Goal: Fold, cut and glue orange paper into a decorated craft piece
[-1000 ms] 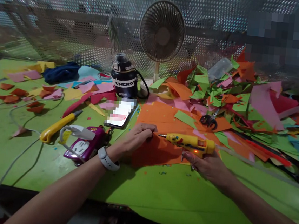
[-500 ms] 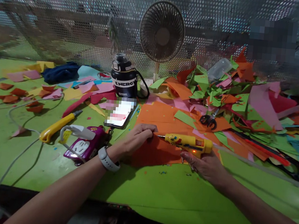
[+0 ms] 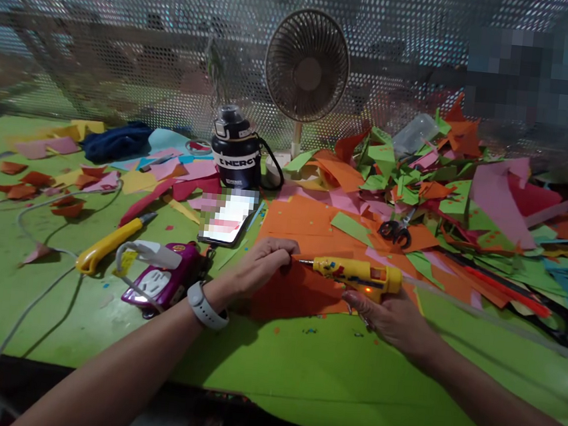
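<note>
The 2 hands meet above the orange paper (image 3: 306,299) in the middle of the green table (image 3: 339,372). The right hand (image 3: 394,317) grasps the yellow glue gun (image 3: 358,272) by its handle, thumb toward the near side. The glue gun lies level, its metal tip aimed at the left hand (image 3: 269,258) and just beside the fingertips; a small orange light glows on its side. A pale cord (image 3: 485,319) runs off to the right behind it.

The left hand has its fingers bent in and drawn together at the tip; whether they pinch a piece of paper I cannot tell. A pale band (image 3: 207,306) circles that wrist.

Left of the left forearm sits a purple socket (image 3: 151,282) with a white plug (image 3: 159,252) in it, and past it lies a yellow cutter (image 3: 113,243). A lit phone (image 3: 227,221) lies in front of the dark bottle (image 3: 236,151). A fan (image 3: 308,65) stands behind, before a mesh (image 3: 153,60). On the right, black scissors (image 3: 396,234) rest by heaped scraps (image 3: 418,179).
</note>
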A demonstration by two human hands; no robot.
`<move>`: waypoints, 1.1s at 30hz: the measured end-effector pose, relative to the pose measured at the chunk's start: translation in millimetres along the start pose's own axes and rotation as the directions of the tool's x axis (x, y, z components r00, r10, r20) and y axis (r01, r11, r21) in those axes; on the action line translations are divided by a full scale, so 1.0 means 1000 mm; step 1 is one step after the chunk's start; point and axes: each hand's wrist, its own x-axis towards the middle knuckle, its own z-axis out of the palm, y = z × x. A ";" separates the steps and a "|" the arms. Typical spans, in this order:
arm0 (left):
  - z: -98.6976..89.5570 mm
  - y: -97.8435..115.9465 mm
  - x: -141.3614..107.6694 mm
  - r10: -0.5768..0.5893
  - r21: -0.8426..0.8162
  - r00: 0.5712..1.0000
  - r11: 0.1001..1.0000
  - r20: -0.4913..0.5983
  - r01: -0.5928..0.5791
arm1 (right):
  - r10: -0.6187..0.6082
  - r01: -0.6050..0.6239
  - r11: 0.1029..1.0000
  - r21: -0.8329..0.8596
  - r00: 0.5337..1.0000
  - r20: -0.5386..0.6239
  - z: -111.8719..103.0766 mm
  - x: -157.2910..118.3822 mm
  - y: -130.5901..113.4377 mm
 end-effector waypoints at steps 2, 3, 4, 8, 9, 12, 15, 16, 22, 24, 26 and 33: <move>-0.001 -0.001 0.000 0.024 -0.018 1.000 1.000 0.009 -0.024 | -0.004 0.004 1.000 0.003 1.000 0.003 0.000 0.001 0.000; -0.001 -0.001 0.000 0.031 -0.025 0.999 0.999 0.013 -0.030 | -0.014 0.014 1.000 0.007 1.000 0.004 0.001 0.001 0.000; -0.001 -0.001 0.000 0.033 -0.029 0.999 0.999 0.013 -0.033 | -0.024 0.024 1.000 0.012 1.000 0.002 0.001 0.001 0.000; -0.001 0.000 -0.001 0.038 -0.037 0.999 0.999 0.015 -0.037 | -0.027 0.027 1.000 0.003 1.000 0.006 0.001 0.001 0.000; -0.001 0.000 -0.001 0.045 -0.036 0.999 0.998 0.014 -0.045 | -0.021 0.021 1.000 -0.006 1.000 0.008 0.000 0.001 0.000; 0.000 0.000 -0.001 0.063 -0.036 0.998 0.997 0.016 -0.063 | -0.033 0.033 0.999 -0.018 0.999 0.009 0.000 0.000 0.000; 0.000 -0.002 0.000 0.062 -0.051 0.998 0.997 0.025 -0.061 | -0.048 0.048 0.999 -0.022 0.999 0.019 0.000 0.001 0.000; 0.000 -0.003 0.000 0.062 -0.058 0.998 0.997 0.023 -0.060 | -0.043 0.043 0.999 -0.028 0.999 0.021 0.000 0.001 -0.001; 0.001 -0.006 0.000 0.060 -0.084 0.998 0.995 0.010 -0.059 | -0.015 0.016 0.999 -0.041 0.999 0.038 0.001 0.001 -0.004; 0.001 -0.006 0.000 0.059 -0.089 0.998 0.994 0.000 -0.059 | -0.025 0.026 0.999 -0.036 0.999 0.035 0.001 0.001 -0.005; 0.001 -0.006 0.001 0.059 -0.084 0.998 0.995 -0.007 -0.059 | -0.034 0.035 0.999 -0.027 0.999 0.032 0.001 0.001 -0.004; 0.001 -0.005 0.001 0.055 -0.034 0.998 0.998 -0.007 -0.055 | 0.001 0.000 1.000 -0.021 1.000 0.023 0.000 0.000 -0.002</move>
